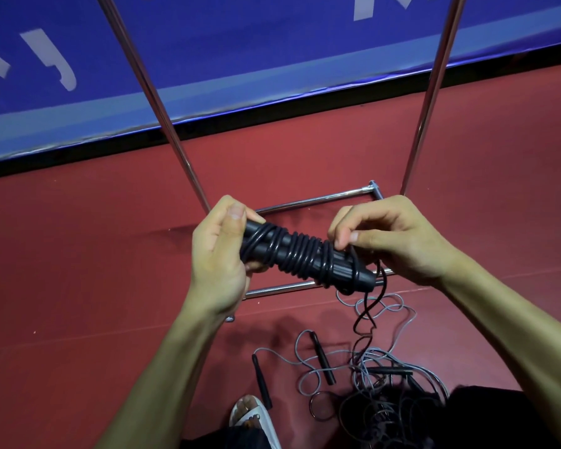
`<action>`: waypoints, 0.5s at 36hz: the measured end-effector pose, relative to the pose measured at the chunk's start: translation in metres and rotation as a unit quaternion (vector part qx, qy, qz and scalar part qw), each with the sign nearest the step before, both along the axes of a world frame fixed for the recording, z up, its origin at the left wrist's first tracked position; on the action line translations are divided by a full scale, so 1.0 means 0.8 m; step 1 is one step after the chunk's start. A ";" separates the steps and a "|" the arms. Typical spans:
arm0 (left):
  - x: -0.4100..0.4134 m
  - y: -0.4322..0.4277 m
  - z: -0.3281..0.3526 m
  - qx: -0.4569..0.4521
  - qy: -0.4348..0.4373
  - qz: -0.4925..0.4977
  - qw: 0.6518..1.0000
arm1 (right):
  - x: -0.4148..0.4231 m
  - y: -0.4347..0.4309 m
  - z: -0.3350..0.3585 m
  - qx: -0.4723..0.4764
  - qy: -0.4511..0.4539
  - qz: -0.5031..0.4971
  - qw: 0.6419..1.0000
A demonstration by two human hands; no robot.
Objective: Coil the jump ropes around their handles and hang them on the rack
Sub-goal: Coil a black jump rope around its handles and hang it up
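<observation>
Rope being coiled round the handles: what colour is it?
The rope is black; the head view shows it best.

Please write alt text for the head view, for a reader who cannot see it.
The left hand grips one end of a black rope coiled around its handles, while the right hand pinches the rope at the other end; a loose tail hangs down. Behind is a metal rack, and more ropes lie tangled on the red floor.
</observation>
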State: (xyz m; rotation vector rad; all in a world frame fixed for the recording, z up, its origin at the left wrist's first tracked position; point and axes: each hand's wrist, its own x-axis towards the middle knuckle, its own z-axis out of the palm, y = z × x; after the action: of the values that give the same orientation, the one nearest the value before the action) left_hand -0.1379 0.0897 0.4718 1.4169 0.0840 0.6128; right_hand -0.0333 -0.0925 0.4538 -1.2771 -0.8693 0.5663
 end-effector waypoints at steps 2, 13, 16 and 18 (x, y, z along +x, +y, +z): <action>0.000 0.000 0.000 -0.006 0.001 -0.002 1.000 | 0.000 -0.002 0.001 0.007 0.006 0.012 1.000; 0.000 0.001 -0.002 0.009 -0.015 -0.007 1.000 | 0.004 0.000 0.001 0.024 -0.016 0.046 0.999; -0.002 -0.006 -0.004 0.040 -0.012 0.003 0.999 | 0.005 0.000 0.005 0.008 -0.014 0.050 0.999; -0.003 -0.018 -0.005 0.060 -0.004 0.004 0.998 | 0.005 0.002 0.005 0.012 -0.015 0.058 0.998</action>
State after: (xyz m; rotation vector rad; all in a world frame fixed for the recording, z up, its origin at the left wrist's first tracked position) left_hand -0.1404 0.0754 0.4678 1.5300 0.0467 0.6392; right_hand -0.0291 -0.0908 0.4581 -1.2223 -0.9765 0.6276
